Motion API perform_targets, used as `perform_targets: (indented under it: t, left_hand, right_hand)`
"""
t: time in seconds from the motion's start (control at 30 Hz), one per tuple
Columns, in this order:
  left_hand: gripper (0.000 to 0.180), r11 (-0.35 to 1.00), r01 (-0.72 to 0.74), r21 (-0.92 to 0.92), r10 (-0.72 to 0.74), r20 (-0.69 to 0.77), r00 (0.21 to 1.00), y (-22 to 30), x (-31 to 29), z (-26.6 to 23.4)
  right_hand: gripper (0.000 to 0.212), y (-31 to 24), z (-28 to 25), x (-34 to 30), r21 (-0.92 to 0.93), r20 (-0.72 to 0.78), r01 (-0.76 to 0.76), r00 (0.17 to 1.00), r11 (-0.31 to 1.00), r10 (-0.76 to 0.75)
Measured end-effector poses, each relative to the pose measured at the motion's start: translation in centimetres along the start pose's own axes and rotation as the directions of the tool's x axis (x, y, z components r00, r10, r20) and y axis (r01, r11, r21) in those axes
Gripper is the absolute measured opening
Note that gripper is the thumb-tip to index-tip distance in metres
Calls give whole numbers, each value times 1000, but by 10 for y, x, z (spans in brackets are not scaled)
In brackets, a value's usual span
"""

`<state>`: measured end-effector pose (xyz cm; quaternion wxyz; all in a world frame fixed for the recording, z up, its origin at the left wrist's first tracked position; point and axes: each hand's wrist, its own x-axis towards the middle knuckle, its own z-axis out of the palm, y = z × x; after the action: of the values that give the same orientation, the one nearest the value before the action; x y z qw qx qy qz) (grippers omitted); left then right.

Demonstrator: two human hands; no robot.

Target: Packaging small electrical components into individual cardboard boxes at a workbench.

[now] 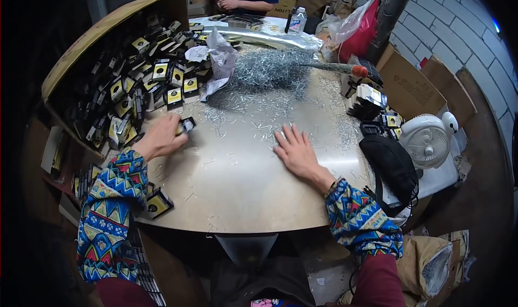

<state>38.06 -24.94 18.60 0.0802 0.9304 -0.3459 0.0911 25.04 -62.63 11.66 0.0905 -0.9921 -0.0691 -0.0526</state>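
My left hand (162,136) is closed on a small black-and-yellow box (187,125), held just over the left part of the metal-topped table (243,194). Fingers spread, my right hand (298,153) rests palm down on the tabletop. Thin silvery metal pieces like small nails or pins (270,72) are heaped beyond both hands, and loose ones are scattered toward my right fingertips. Left of the heap, many similar small boxes (175,95) spill out of a large cardboard carton (105,17) lying on its side. One more box (159,203) lies near my left sleeve.
A tool with a red-ended handle (359,71) sticks out of the heap. Crumpled paper (221,56) stands beside it. A black pouch (389,167) and a white fan (426,140) line the right side. Across the table, another person's hand (231,4) shows near a bottle (298,20).
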Motion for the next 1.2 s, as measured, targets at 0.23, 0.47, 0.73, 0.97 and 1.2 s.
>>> perform_targets:
  t: [0.23,0.47,0.73,0.97,1.2]
  left_hand:
    - [47,656,468,-592,-331,331,884,112,-47,-77]
    - [20,-197,288,-937,-432,346,833,172,-152,-49]
    - [30,-645,308,-700,-513,694,505,200,-312,74]
    - [21,-283,708,-647,-210,762,613,260,-296,106]
    - [18,-708,479,-518,-240,815,527,290,-292,115]
  right_hand:
    - [55,-62,2,-45,41,-20,150,989,988,-149]
    - [58,-74,21,16,36,-123,206,972,978,-201]
    - [49,-73,-2,-13,357,-124,209,977,910,-176]
    - [36,-151,12,-62,291,-116,360,933,886,-341]
    - [43,-193,5,-155,203,-134,262,962,943,-239]
